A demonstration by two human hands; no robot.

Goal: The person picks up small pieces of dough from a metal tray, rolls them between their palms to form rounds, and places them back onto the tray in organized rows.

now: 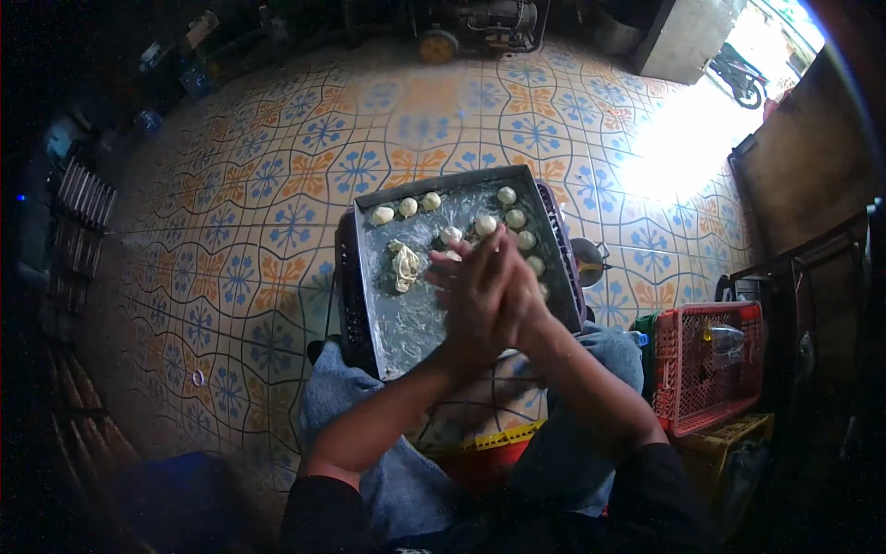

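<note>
Over a square metal tray (367,277), my left hand (469,300) and my right hand (519,297) are pressed together palm to palm, fingers stretched away from me and somewhat blurred. Whatever lies between the palms is hidden. Just beyond the fingertips shows a round dough ball (485,224); I cannot tell whether it touches them. A rough, torn lump of dough (404,268) lies left of my hands on the tray's greasy-looking, whitish surface. Small dough balls line the far left corner (408,207) and the right side (515,219), some partly covered by my hands.
The tray rests on a dark crate (351,309) before my knees. A pan (588,261) stands on the patterned tile floor to its right. Further right, a red plastic crate (711,369) holds a clear bottle (724,340). Wheeled machinery (471,32) stands at the back.
</note>
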